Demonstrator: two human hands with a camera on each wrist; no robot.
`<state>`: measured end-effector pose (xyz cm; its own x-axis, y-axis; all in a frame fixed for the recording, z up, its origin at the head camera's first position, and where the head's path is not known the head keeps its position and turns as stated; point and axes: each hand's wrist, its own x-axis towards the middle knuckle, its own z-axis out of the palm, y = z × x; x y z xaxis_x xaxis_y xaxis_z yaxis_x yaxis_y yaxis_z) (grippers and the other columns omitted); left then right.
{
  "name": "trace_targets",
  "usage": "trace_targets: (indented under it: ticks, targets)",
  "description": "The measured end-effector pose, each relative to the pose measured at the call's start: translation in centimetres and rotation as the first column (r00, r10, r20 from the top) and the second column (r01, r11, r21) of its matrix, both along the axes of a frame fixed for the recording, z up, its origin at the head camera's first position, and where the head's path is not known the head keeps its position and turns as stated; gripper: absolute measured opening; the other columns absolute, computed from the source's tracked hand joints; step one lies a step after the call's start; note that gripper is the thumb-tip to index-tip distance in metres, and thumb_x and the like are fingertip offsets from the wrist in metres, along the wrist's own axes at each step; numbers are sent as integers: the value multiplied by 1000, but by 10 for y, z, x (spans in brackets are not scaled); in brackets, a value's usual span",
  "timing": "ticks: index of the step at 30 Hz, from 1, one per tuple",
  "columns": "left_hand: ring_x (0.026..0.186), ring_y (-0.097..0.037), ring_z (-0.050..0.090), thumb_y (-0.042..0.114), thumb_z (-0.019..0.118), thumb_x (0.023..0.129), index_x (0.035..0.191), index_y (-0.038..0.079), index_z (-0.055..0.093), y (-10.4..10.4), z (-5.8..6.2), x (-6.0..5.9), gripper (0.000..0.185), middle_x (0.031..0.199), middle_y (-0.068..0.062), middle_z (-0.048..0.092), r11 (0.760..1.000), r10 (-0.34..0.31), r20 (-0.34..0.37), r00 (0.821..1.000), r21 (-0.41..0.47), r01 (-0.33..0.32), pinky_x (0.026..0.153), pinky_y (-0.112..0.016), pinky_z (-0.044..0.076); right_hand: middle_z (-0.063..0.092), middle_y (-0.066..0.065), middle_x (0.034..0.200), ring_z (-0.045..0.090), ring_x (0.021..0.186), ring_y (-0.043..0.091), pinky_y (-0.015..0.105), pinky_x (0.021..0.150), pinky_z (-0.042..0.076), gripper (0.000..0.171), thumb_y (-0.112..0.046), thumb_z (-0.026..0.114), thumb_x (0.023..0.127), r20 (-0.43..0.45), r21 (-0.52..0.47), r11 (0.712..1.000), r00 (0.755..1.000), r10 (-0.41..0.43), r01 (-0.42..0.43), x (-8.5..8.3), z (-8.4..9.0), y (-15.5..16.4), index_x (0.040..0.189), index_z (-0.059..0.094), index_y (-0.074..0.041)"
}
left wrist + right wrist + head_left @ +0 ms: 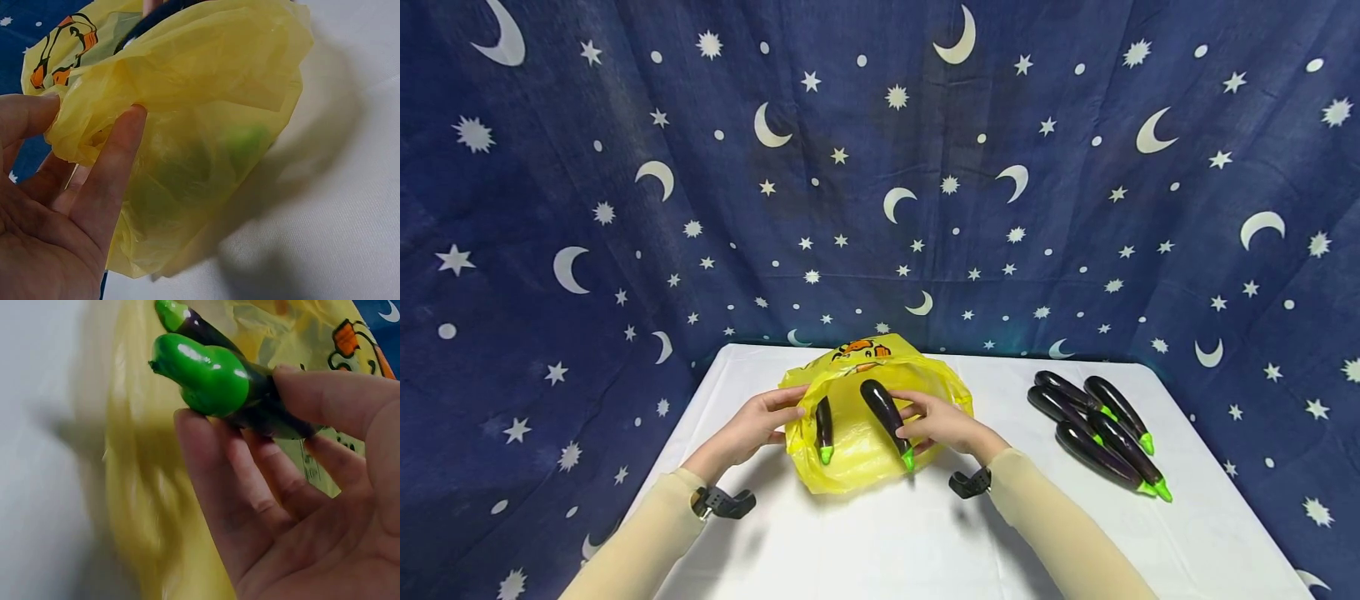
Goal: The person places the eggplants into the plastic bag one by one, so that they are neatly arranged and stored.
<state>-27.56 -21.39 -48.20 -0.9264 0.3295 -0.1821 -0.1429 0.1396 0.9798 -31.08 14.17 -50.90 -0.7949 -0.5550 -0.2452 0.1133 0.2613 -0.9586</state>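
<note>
A yellow plastic bag (850,437) with an orange and black cartoon print lies on the table, its mouth facing me. At the bag's left edge, my left hand (752,429) pinches the rim between thumb and fingers; the left wrist view shows the bunched plastic (94,131) there. My right hand (943,425) grips a dark purple eggplant (883,408) at the bag's mouth, its green stem end (206,378) pointing toward me. Inside the bag, to the left, rests another eggplant (824,425) with its green tip toward me.
Several more eggplants (1101,458) lie in a loose pile on the right of the white table (880,550). Behind the table hangs a dark blue curtain (850,208) with moons and stars. Black bands (722,502) sit on both wrists.
</note>
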Motion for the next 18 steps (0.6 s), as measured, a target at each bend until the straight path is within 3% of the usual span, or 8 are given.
trace_targets:
  ticks: [8,18]
  targets:
    - [126,-29,59,17,65,102,152,7,49,2,0,0,54,151,-16,50,1000,-7,-13,1000,6,7,91,-46,57,62,20,122,69,93,27,50,72,61,76,-5,75,90,-19,17,1000,1000,13,-12,-11,-2,-47,157,41,-13]
    - [123,-25,61,16,64,102,152,5,48,2,-2,-1,54,150,-17,51,999,-35,-31,999,34,36,89,-45,58,63,15,110,69,85,26,51,72,61,77,-5,77,89,-33,119,992,999,-32,36,-17,-7,-88,156,41,-11]
